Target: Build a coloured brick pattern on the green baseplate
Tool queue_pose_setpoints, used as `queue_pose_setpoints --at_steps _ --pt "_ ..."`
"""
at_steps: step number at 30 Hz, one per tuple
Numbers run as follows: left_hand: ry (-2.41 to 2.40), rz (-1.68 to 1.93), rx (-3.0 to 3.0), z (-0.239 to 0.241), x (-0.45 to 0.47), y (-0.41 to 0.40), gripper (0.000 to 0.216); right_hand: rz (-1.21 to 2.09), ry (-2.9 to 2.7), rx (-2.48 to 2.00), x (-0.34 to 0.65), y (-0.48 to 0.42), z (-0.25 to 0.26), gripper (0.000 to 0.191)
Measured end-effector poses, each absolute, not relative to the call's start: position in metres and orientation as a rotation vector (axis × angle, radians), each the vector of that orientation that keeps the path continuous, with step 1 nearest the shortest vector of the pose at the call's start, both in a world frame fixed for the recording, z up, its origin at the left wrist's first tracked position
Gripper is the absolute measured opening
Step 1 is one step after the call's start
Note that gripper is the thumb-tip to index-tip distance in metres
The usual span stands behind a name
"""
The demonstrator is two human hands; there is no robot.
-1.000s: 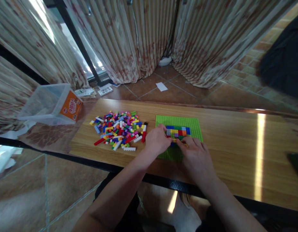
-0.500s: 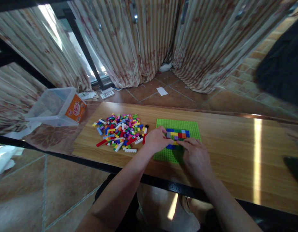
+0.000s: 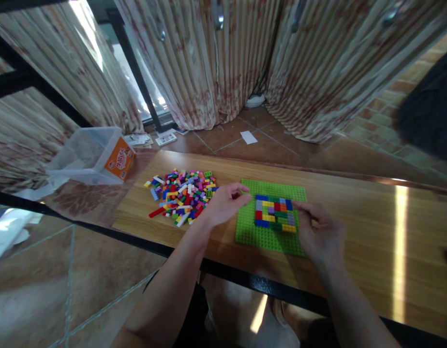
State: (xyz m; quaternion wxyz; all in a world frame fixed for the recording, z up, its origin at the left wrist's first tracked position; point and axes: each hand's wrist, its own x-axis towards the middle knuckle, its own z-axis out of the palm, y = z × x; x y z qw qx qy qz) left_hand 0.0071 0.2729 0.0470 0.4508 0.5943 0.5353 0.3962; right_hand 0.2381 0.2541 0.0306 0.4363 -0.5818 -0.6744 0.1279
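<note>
A green baseplate [image 3: 261, 239] lies on the wooden table [image 3: 354, 227], with a block of coloured bricks [image 3: 275, 213] pressed onto its middle. My left hand [image 3: 225, 203] hovers at the plate's left edge, between it and the brick pile [image 3: 183, 195]; its fingers are loosely curled and I see nothing in them. My right hand [image 3: 320, 234] rests at the plate's right edge beside the built bricks, fingers curled, nothing visible in them.
A clear plastic box [image 3: 89, 157] with an orange label lies tipped at the table's left end. Striped curtains [image 3: 227, 58] hang behind. Papers lie on the tiled floor [image 3: 250, 137]. Something dark [image 3: 430, 111] sits at the far right.
Both hands have lifted off the built bricks and moved apart, left hand leftward, right hand rightward. The whole brick block now shows. The camera has shifted slightly.
</note>
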Motion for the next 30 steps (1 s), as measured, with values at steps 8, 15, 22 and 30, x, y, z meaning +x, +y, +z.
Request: queue_pose_setpoints --at_steps 8,15,22,30 --pt "1.385 1.264 1.174 0.053 -0.016 0.280 0.021 0.176 -2.164 -1.298 0.191 0.230 0.016 0.030" --pt "1.403 1.263 1.158 0.049 -0.022 0.279 0.022 0.118 -2.341 -1.421 0.168 0.222 -0.002 0.055" --pt "1.425 1.302 1.183 0.052 -0.025 0.279 0.017 0.039 -2.330 -1.460 0.172 0.233 -0.003 0.054" --pt "1.447 1.423 1.061 0.056 -0.045 0.278 0.013 0.005 -2.350 -1.392 0.176 0.224 -0.002 0.048"
